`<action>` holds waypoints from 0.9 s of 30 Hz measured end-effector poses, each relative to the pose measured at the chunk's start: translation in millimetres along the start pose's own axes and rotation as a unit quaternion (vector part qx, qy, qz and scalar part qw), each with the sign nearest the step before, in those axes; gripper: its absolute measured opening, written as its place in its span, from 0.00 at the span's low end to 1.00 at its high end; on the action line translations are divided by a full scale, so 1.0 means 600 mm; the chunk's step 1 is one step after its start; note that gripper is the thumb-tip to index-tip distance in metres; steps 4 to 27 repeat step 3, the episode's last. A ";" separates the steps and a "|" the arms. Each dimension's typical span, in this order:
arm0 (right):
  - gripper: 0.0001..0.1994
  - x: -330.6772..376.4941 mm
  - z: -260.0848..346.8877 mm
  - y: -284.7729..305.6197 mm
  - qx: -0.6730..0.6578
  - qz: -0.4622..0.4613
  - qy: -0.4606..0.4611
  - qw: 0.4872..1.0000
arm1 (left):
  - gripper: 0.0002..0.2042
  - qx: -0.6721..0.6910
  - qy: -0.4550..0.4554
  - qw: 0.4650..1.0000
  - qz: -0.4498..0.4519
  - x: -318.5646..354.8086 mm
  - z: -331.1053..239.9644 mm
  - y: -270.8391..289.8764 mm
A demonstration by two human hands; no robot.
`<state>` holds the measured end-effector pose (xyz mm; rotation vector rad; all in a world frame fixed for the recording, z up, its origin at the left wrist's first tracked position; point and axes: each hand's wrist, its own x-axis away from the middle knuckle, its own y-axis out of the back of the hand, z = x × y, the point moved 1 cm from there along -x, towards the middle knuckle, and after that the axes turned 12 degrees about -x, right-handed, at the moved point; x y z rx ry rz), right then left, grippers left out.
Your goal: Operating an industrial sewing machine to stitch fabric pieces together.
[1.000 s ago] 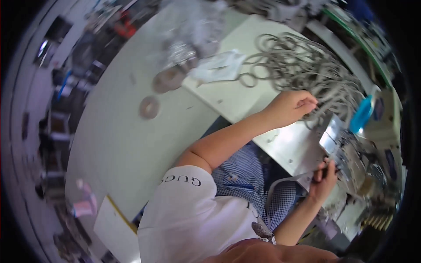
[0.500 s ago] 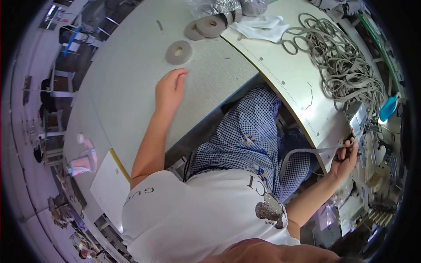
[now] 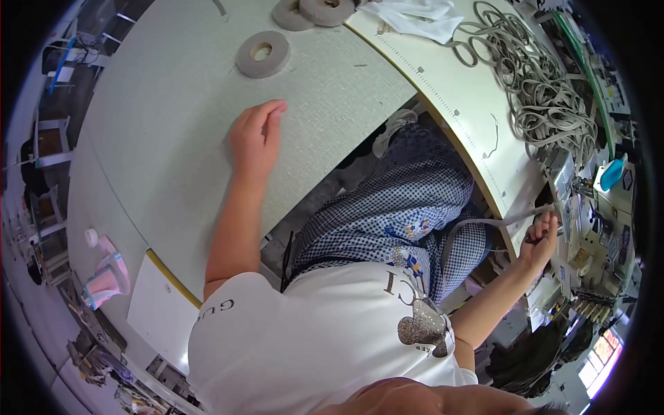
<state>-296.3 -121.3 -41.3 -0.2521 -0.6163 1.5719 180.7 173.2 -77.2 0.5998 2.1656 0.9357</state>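
Observation:
My left hand (image 3: 257, 138) rests on the grey-green tabletop (image 3: 159, 138), its fingers loosely curled, and nothing shows in it. Just beyond it lies a grey roll of tape (image 3: 263, 54) with a cardboard core. At the far right my right hand (image 3: 539, 242) is closed beside the sewing machine (image 3: 588, 256). Something small and dark sits in its fingers, too hidden to name. A grey fabric strip (image 3: 484, 221) rises from beside my lap and passes just above the right fingertips toward the machine; whether they touch it I cannot tell.
A tangled heap of grey strip (image 3: 553, 104) covers the right table's far part, near a white cloth (image 3: 415, 19). More grey tape rolls (image 3: 326, 8) stand at the back. A pink-and-white packet (image 3: 107, 280) and a white board (image 3: 159, 311) lie at left. A gap separates the tables.
The whole view has shifted, and the tabletop things sit higher in it. My right hand has dropped slightly below the strip's end. My left hand stays curled on the table.

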 end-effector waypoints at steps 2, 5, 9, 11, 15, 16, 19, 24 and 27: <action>0.20 0.017 -0.015 0.020 0.061 -0.089 0.094 0.990 | 0.06 -0.008 0.007 1.000 0.006 0.000 0.004 -0.006; 0.22 0.025 -0.023 0.032 0.090 -0.132 0.139 0.977 | 0.06 -0.024 0.017 1.000 0.011 -0.001 0.003 -0.005; 0.22 0.025 -0.023 0.032 0.090 -0.132 0.139 0.977 | 0.06 -0.024 0.017 1.000 0.011 -0.001 0.003 -0.005; 0.22 0.025 -0.023 0.032 0.090 -0.132 0.139 0.977 | 0.06 -0.024 0.017 1.000 0.011 -0.001 0.003 -0.005; 0.22 0.025 -0.023 0.032 0.090 -0.132 0.139 0.977 | 0.06 -0.024 0.017 1.000 0.011 -0.001 0.003 -0.005; 0.22 0.025 -0.023 0.032 0.090 -0.132 0.139 0.977 | 0.06 -0.024 0.017 1.000 0.011 -0.001 0.003 -0.005; 0.22 0.025 -0.023 0.032 0.090 -0.132 0.139 0.977 | 0.06 -0.024 0.017 1.000 0.011 -0.001 0.003 -0.005; 0.22 0.025 -0.023 0.032 0.090 -0.132 0.139 0.977 | 0.06 -0.024 0.017 1.000 0.011 -0.001 0.003 -0.005; 0.22 0.025 -0.023 0.032 0.090 -0.132 0.139 0.977 | 0.06 -0.024 0.017 1.000 0.011 -0.001 0.003 -0.005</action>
